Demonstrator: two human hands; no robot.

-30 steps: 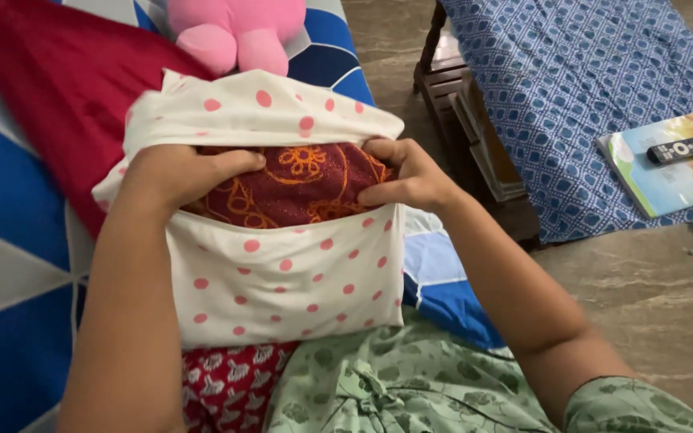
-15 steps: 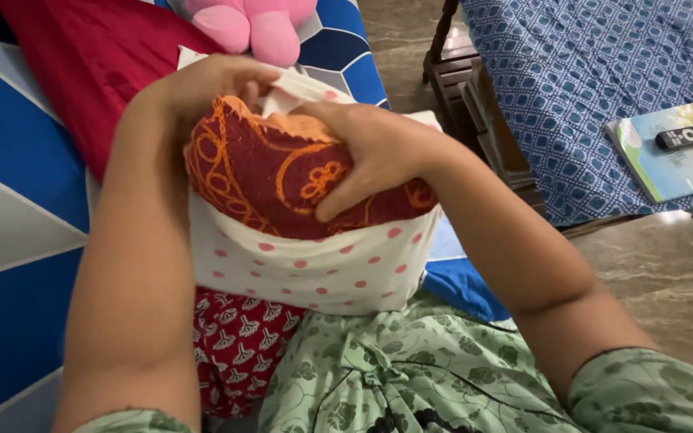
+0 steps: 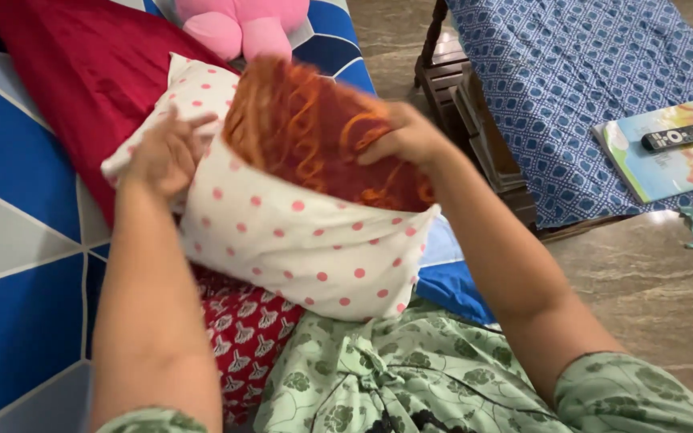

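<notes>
One pillow [image 3: 314,128] (one cover [image 3: 306,240])

Pink plush toy [image 3: 242,28] crowds beyond the pillow [image 3: 314,136].

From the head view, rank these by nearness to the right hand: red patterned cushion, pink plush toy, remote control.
1. Red patterned cushion: gripped by the right hand.
2. Pink plush toy: up and left, on the bed.
3. Remote control: far right, on a book.

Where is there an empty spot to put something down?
The blue-and-white sheet left of the left hand lies bare, and so does the stone floor beside the low cot. It is crowded around the polka-dot cover, the red cushion and the right hand.
</notes>
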